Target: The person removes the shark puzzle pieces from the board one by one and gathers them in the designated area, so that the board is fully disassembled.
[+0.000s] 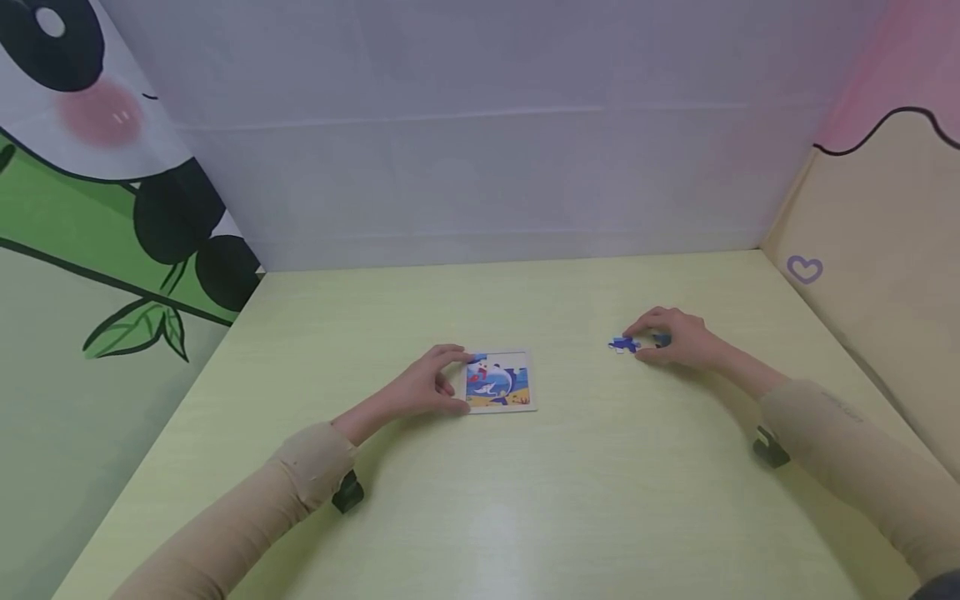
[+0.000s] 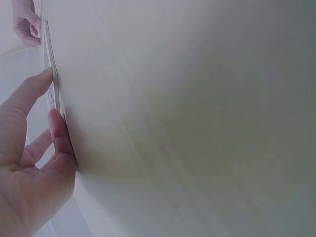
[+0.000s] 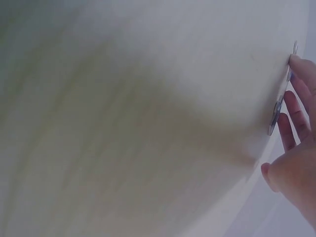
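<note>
On the table lies a small jigsaw puzzle [image 1: 533,392] in a white frame, with a blue and yellow sea picture and a pale bare patch at its upper right. My left hand [image 1: 429,385] holds the frame by its left side, thumb at the near corner and fingers at the far one. Farther right, my right hand [image 1: 678,337] pinches a blue puzzle piece [image 1: 621,344] between thumb and fingertip, low at the tabletop. Beneath that hand another dark blue piece [image 1: 662,340] partly shows. Seen edge-on, pieces [image 3: 276,114] appear beside the fingers in the right wrist view.
The pale wood-look table [image 1: 480,508] meets a plain whitish backdrop [image 1: 480,183] along its far edge. At the left stands a panel with a cartoon print [image 1: 165,325]; a beige panel [image 1: 885,225] with a heart borders the right side.
</note>
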The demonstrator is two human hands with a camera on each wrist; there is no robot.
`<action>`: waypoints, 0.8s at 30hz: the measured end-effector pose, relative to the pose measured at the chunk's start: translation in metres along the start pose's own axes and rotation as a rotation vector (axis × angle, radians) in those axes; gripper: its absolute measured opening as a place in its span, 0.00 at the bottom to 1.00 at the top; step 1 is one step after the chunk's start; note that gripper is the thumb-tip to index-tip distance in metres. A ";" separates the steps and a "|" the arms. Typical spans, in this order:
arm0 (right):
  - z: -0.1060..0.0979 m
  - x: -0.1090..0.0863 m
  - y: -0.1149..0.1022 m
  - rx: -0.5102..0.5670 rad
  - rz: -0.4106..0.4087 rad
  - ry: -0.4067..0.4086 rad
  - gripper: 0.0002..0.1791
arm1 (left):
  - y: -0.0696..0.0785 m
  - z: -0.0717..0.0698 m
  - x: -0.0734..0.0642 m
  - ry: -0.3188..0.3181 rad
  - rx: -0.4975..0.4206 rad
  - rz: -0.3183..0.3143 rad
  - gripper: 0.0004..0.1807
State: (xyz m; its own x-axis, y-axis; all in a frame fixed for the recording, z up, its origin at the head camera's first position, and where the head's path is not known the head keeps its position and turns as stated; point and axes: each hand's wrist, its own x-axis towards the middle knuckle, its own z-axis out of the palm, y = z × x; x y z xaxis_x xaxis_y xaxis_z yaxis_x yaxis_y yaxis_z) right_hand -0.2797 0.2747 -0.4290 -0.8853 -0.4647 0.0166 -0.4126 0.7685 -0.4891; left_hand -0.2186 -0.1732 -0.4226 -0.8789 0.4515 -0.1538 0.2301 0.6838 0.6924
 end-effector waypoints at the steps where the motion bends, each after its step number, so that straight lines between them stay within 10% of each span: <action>1: 0.000 0.000 -0.001 -0.003 -0.001 0.001 0.19 | 0.000 0.000 0.000 0.000 -0.001 -0.001 0.43; 24: 0.033 0.022 -0.070 -0.021 -0.019 0.089 0.24 | 0.000 -0.001 -0.001 0.003 -0.032 -0.005 0.50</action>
State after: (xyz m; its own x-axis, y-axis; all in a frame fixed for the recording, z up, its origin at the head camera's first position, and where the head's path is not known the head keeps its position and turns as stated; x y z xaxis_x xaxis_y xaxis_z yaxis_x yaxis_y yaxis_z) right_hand -0.2628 0.1961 -0.4232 -0.8924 -0.4391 0.1035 -0.4331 0.7696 -0.4692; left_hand -0.2182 -0.1745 -0.4216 -0.8812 0.4464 -0.1554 0.2121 0.6672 0.7140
